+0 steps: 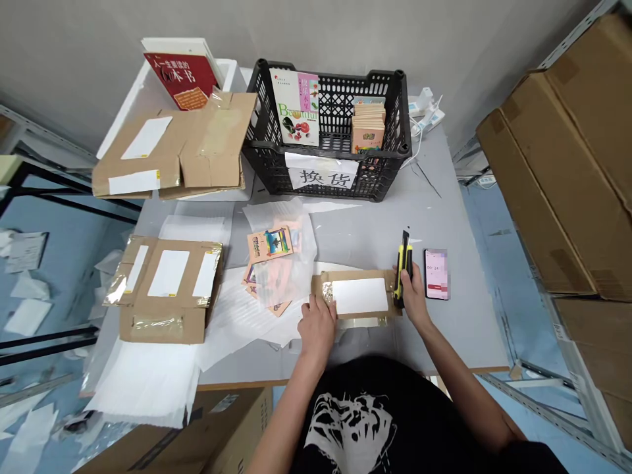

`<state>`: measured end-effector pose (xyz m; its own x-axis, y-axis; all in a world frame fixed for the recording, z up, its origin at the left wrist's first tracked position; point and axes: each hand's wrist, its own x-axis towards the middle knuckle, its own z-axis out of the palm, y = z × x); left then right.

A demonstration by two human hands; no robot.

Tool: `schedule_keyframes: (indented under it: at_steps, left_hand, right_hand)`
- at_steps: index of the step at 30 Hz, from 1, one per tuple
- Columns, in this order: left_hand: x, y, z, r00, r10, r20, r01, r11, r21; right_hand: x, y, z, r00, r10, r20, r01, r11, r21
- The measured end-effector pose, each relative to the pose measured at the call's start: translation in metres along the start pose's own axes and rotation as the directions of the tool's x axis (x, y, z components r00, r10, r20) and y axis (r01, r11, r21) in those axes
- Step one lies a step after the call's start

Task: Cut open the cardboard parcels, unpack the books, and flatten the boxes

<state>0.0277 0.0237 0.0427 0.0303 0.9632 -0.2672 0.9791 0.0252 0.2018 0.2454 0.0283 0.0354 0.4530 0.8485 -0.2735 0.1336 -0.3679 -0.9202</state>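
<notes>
A small cardboard box (359, 275) with a white label (363, 296) and clear tape lies in front of me near the table's front edge. My left hand (316, 322) rests on its left end, fingers bent over the edge; whether they clasp it firmly is hard to see. In my right hand (413, 293) is a yellow and black utility knife (403, 270), held upright at the box's right end. Small orange booklets (270, 243) lie left of the box, some beneath translucent wrapping (276, 280).
A black crate (390, 174) with books stands at the back, beside a white foam box (118, 122) holding a red book (172, 79) and flattened cardboard (217, 138). An opened carton (143, 319) lies left. A phone (436, 273) lies right. Large cartons (557, 158) are stacked beyond the table.
</notes>
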Motion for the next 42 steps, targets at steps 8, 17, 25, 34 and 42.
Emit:
schedule_keyframes:
  at_steps: [8,17,25,34,42]
  left_hand:
    - [0.034,0.021,-0.010,0.897,0.409,-0.167,-0.417,0.909,-0.017]
    - [0.052,0.019,0.005,0.816,0.574,-0.067,-0.576,0.818,-0.010]
    - [0.048,-0.025,0.001,0.796,0.552,-0.247,-0.586,0.805,-0.090]
    - [0.044,-0.035,0.005,0.794,0.525,-0.307,-0.581,0.804,-0.127]
    - [0.044,-0.038,0.008,0.823,0.499,-0.273,-0.550,0.819,-0.162]
  right_hand:
    - [0.053,-0.020,0.024,0.984,-0.049,0.169,0.045,0.999,0.024]
    - [0.020,-0.008,-0.043,0.960,0.132,0.248,-0.155,0.985,0.076]
    - [-0.009,-0.051,-0.051,0.861,0.132,0.491,-0.075,0.988,-0.135]
    - [-0.006,-0.060,-0.033,0.848,0.065,0.526,0.068,0.971,-0.230]
    - [-0.001,-0.066,-0.041,0.854,0.057,0.517,0.070,0.972,-0.224]
